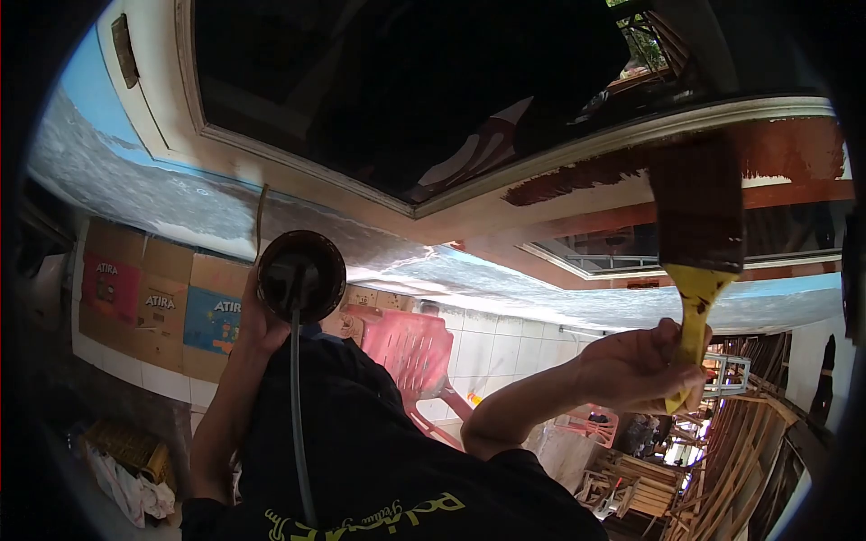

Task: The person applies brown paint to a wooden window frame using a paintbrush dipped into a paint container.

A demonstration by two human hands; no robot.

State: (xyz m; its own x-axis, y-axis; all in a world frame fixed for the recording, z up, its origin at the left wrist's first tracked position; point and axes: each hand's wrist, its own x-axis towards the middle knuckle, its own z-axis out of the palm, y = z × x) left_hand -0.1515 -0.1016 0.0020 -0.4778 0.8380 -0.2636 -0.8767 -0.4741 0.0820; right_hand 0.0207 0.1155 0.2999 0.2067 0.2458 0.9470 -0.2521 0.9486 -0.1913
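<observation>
My left hand [262,326] is closed around a round dark can [336,270], held in front of my chest with its open top facing up at me. The inside of the can is dark. My right hand [631,365] grips the yellow handle of a wide paintbrush [693,311], raised to the window frame [492,200]. The dark bristles overlap the frame's lower rail in this view. Wet-looking red-brown paint [577,176] lies along that rail beside the bristles, while the frame's left portion is cream-coloured.
Dark glass [298,99] fills the frame. A grey and blue wall [198,207] runs below it. Flattened cardboard [162,307] covers tiles at left. A red plastic chair [406,352] stands behind. Stacked wood [649,487] is at lower right. A thin grey cord [298,406] crosses my shirt.
</observation>
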